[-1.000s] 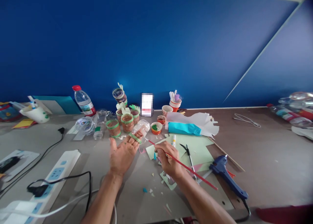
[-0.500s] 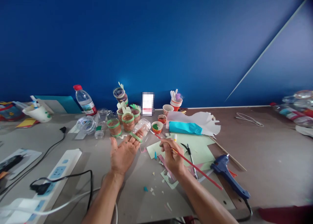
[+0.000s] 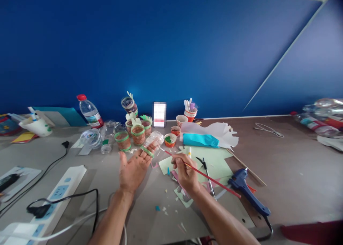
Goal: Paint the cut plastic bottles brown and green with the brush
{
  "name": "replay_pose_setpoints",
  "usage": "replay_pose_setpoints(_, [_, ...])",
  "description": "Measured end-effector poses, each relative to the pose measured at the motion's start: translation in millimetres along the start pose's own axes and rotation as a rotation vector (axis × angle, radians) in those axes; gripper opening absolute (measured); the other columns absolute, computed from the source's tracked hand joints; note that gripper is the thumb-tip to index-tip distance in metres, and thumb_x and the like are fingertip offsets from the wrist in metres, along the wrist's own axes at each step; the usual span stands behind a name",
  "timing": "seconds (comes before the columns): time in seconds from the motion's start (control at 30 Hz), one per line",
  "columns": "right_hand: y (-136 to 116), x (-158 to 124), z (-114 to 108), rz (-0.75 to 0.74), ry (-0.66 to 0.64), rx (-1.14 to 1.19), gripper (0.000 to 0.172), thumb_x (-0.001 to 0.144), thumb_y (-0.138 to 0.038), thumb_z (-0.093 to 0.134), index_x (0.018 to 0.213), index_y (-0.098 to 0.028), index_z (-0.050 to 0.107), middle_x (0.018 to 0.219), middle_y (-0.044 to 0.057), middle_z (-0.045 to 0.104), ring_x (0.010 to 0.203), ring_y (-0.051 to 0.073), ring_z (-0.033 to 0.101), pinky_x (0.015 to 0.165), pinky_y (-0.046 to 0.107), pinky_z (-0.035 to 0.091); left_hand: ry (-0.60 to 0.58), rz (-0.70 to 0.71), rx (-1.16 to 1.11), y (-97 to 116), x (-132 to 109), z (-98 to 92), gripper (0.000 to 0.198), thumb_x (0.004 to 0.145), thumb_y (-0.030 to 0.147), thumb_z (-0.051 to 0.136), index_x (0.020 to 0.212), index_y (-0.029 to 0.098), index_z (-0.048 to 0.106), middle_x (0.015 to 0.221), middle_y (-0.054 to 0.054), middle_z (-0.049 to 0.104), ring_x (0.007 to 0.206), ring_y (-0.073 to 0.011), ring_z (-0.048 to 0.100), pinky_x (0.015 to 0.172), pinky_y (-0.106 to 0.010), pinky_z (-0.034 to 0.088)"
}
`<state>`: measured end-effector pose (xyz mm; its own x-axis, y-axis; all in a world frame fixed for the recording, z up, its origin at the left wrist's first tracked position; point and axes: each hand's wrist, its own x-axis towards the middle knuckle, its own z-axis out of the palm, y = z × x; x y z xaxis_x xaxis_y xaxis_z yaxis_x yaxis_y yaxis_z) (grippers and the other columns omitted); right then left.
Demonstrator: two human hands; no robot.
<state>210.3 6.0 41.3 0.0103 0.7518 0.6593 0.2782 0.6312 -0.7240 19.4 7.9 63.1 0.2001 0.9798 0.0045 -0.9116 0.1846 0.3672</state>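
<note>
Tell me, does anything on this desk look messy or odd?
Yes: small scraps lie strewn loose across the desk, blue and pale bits in no order. The white sheet also looks ragged along its right edge. I see no obvious spill.

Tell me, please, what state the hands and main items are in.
Left hand: open, palm up
Clear cup: tilted
Red paintbrush: slanting, held
Right hand: closed around brush
Paint cup: upright, open, green inside
Labelled bottle: capped
Glue gun: lying down
Power strip: black plug inserted
</note>
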Motion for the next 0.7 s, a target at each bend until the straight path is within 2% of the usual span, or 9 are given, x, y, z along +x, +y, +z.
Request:
replay_pose_setpoints(0.1, [0.7,-2.5,1.1,0.019,0.023,0.027,0.021,0.095,-0.019,0.043,0.093,-0.020,0.064,0.072,0.001,0.063,0.056,0.012,0.058,0.056,0.026,0.048,0.028,0.015,0.013,-1.5,-0.1,1.1,0.082,0.087,0.074,0.016,0.129,0.015,0.055,0.138,-0.016,0.054,0.140,-0.0264,0.034,0.119,-0.051,0.012])
replay_pose_setpoints(0.2, [2.1,-4.1,2.5,0.052,0.059,0.027,0.021,0.095,-0.021,0.042,0.093,-0.019,0.064,0.075,0.002,0.064,0.055,0.012,0.058,0.055,0.026,0.048,0.025,0.056,0.087,-5.8,-1.0,2.5,0.077,0.087,0.073,0.021,0.116,0.015,0.062,0.133,-0.016,0.058,0.138,-0.0269,0.037,0.118,-0.051,0.016])
replay_pose_setpoints(0.33, [1.6,-5.0,3.3,0.034,-0.038,0.057,0.021,0.095,-0.023,0.044,0.095,-0.020,0.065,0.070,0.001,0.063,0.057,0.013,0.059,0.054,0.025,0.048,0.008,0.115,0.205,-13.5,-1.9,0.6,0.063,0.090,0.068,0.029,0.099,0.018,0.067,0.125,-0.013,0.063,0.138,-0.0267,0.037,0.120,-0.046,0.016])
replay_pose_setpoints(0.4, [0.5,-4.3,3.1,0.045,-0.020,0.066,0.022,0.095,-0.024,0.043,0.093,-0.020,0.065,0.070,0.001,0.063,0.056,0.013,0.059,0.054,0.026,0.048,0.015,0.136,0.249,-18.2,-1.7,-4.1,0.058,0.091,0.065,0.033,0.105,0.020,0.066,0.124,-0.011,0.064,0.139,-0.0257,0.036,0.120,-0.046,0.016])
replay_pose_setpoints(0.47, [-0.2,-3.3,3.1,0.072,0.062,0.044,0.023,0.095,-0.024,0.043,0.090,-0.019,0.064,0.071,0.001,0.064,0.055,0.012,0.058,0.055,0.026,0.048,0.031,0.176,0.284,-23.4,-1.5,-12.2,0.058,0.090,0.064,0.035,0.114,0.020,0.063,0.128,-0.010,0.062,0.142,-0.0247,0.032,0.120,-0.044,0.016])
replay_pose_setpoints(0.53, [-0.8,-3.2,3.6,0.094,0.096,0.037,0.022,0.095,-0.025,0.043,0.090,-0.019,0.064,0.072,0.002,0.064,0.055,0.012,0.059,0.055,0.026,0.048,0.081,0.209,0.332,-27.8,-2.1,-23.1,0.054,0.091,0.061,0.038,0.122,0.022,0.061,0.131,-0.008,0.062,0.143,-0.0216,0.030,0.121,-0.040,0.013])
replay_pose_setpoints(0.6, [-1.6,-4.2,4.5,0.106,0.038,0.082,0.022,0.095,-0.026,0.044,0.092,-0.019,0.064,0.072,0.001,0.064,0.054,0.012,0.059,0.053,0.025,0.049,0.081,0.180,0.384,-30.2,-3.3,-35.8,0.051,0.094,0.055,0.039,0.129,0.024,0.057,0.135,-0.007,0.059,0.145,-0.0198,0.027,0.121,-0.038,0.010])
replay_pose_setpoints(0.7, [-2.1,-5.6,5.7,0.125,-0.031,0.164,0.023,0.096,-0.027,0.044,0.092,-0.019,0.065,0.071,0.002,0.064,0.054,0.012,0.059,0.052,0.024,0.049,0.123,0.164,0.361,-29.5,-4.5,-55.3,0.049,0.096,0.049,0.038,0.135,0.024,0.052,0.143,-0.007,0.052,0.146,-0.0196,0.022,0.120,-0.036,0.012])
